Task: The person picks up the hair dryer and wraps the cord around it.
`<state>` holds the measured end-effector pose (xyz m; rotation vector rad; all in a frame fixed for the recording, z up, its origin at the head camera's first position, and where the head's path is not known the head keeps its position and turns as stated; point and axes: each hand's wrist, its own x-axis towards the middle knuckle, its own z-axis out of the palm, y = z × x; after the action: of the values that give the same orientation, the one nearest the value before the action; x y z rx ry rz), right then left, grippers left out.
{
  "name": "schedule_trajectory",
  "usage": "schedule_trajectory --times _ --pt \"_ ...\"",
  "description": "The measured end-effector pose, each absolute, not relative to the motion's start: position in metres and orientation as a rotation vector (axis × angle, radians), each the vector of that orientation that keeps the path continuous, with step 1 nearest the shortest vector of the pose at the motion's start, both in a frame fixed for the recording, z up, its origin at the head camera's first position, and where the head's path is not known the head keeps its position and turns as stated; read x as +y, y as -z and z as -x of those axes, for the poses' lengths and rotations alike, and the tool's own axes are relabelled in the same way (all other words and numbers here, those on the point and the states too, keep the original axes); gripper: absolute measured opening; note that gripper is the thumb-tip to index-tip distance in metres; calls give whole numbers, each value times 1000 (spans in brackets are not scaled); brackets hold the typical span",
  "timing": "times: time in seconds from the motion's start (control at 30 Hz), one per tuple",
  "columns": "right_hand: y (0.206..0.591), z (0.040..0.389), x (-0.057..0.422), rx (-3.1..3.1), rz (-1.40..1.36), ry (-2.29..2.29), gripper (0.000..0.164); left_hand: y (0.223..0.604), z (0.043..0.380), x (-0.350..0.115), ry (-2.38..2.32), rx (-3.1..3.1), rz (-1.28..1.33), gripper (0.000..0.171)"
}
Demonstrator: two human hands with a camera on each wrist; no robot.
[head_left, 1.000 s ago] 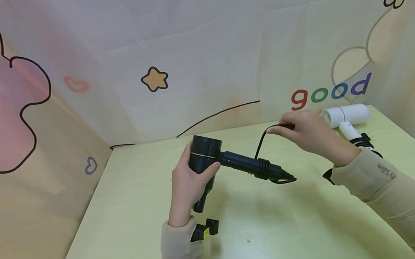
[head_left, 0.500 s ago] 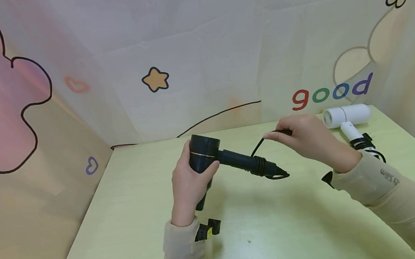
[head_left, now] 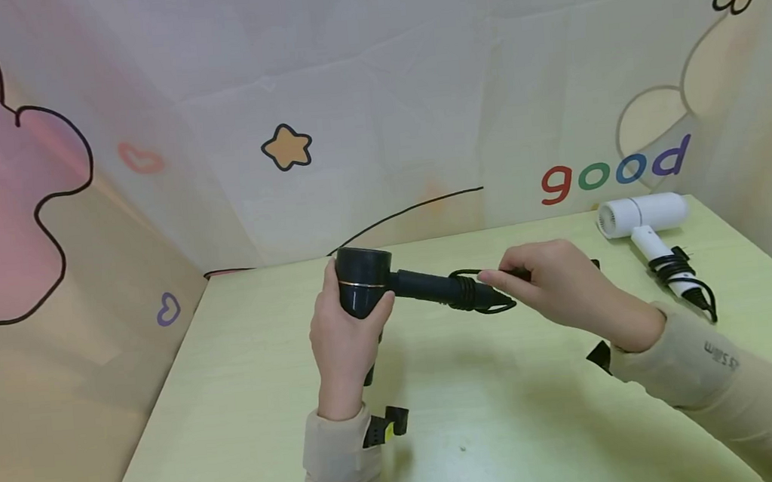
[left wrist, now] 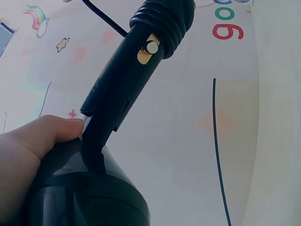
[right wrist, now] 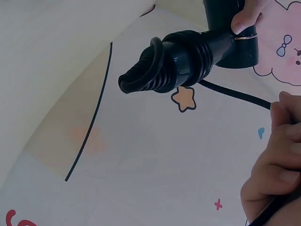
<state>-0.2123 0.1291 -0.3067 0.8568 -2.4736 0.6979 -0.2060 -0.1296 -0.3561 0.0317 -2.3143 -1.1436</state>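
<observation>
My left hand point(head_left: 345, 350) grips the barrel of a black hair dryer point(head_left: 366, 288) above the table, thumb on the near side. Its handle point(left wrist: 124, 75) points to the right, slightly downward. Several turns of black power cord point(right wrist: 200, 56) are wound round the handle's end, and a short loop shows at the tip. From the coil a loose stretch of cord point(right wrist: 240, 95) runs to my right hand point(head_left: 553, 284), whose curled fingers hold it just right of the handle tip. The plug end is not clearly visible.
At the table's back right lies a white hair dryer point(head_left: 656, 214), its black cord point(head_left: 674, 269) wound round the handle. The pale green table point(head_left: 249, 403) meets a printed cloth backdrop point(head_left: 376, 121) at the back and sides.
My right hand has come down and a little left with the cord, closer to the handle's end. The black hair dryer has shifted slightly left and up in my left hand.
</observation>
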Motion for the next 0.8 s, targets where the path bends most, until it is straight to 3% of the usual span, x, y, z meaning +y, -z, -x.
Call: schedule_trajectory --times 0.8 --pt "320 187 117 -2497 -963 -777 26 356 209 -140 1145 -2190 -139 84"
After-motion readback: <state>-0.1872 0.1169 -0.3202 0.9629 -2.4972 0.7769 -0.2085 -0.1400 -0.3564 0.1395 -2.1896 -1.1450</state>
